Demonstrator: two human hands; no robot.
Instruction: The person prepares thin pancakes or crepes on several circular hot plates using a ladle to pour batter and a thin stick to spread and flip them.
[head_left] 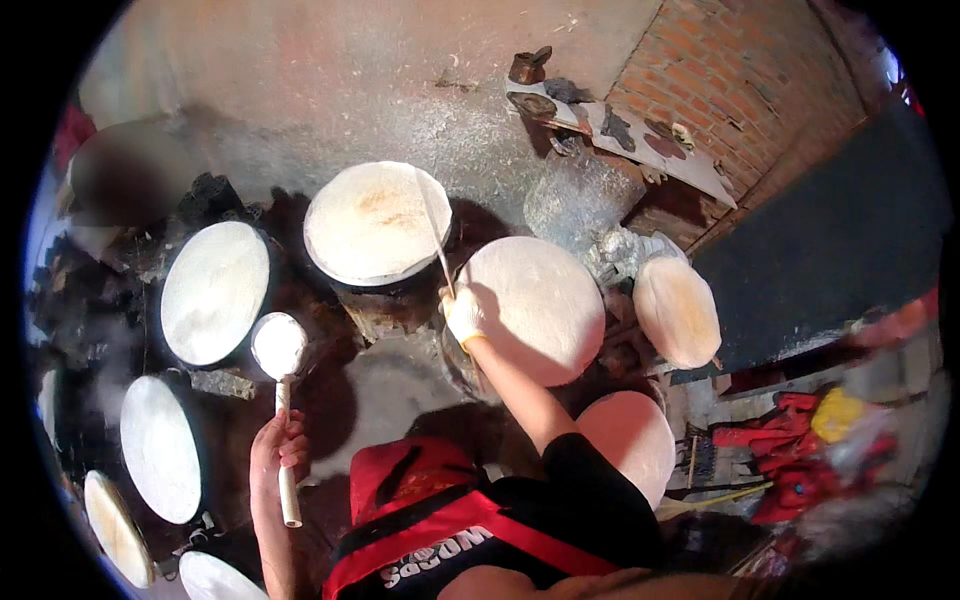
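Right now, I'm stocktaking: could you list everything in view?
Round pale-topped griddles: at least eight, white to tan, centre and both sides
Long-handled round ladle: one, white, left of centre
Long thin stick: one, pale, centre
Plank shelf: one, whitish, upper right
Flat panel: one, dark grey, right
Crumpled cloths: several, red, lower right
Brick wall: one, reddish-brown, upper right
Plaster wall: one, beige, top
Fabric shirt: one, black, bottom
Cloth apron: one, red, bottom
Left hand: one, bare, around ladle handle
Right hand: one, white-gloved, around stick
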